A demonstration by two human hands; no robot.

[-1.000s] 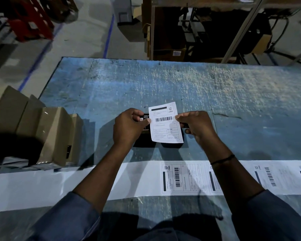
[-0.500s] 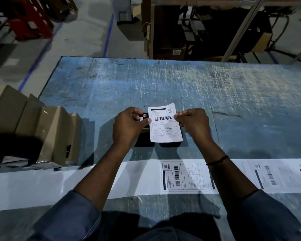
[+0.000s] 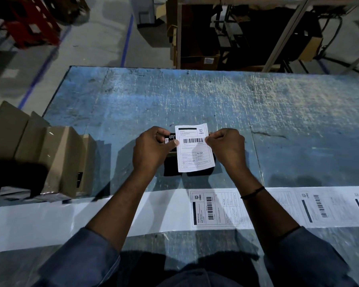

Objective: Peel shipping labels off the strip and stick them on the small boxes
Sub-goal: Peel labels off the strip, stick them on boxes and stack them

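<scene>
Since a second ago the right hand (image 3: 226,147) has curled tighter at the label's (image 3: 194,149) right edge. Both hands pinch the label: the left hand (image 3: 151,148) by thumb and fingers (image 3: 175,142). White, barcoded, it hides the small box (image 3: 168,139), beyond the strip (image 3: 112,214) on the table (image 3: 278,121).

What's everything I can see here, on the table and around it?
Peeled label: one, white, held above a small dark box.
Small dark box: one, under the label, mostly hidden.
Label strip: one, white, along the near table edge; three labels at least partly visible.
Cardboard boxes: several, brown, left edge.
Table: one, scuffed blue.
Shelving: dark, beyond the table.
Left hand: pinching the label's left edge.
Right hand: pinching its right edge.
</scene>
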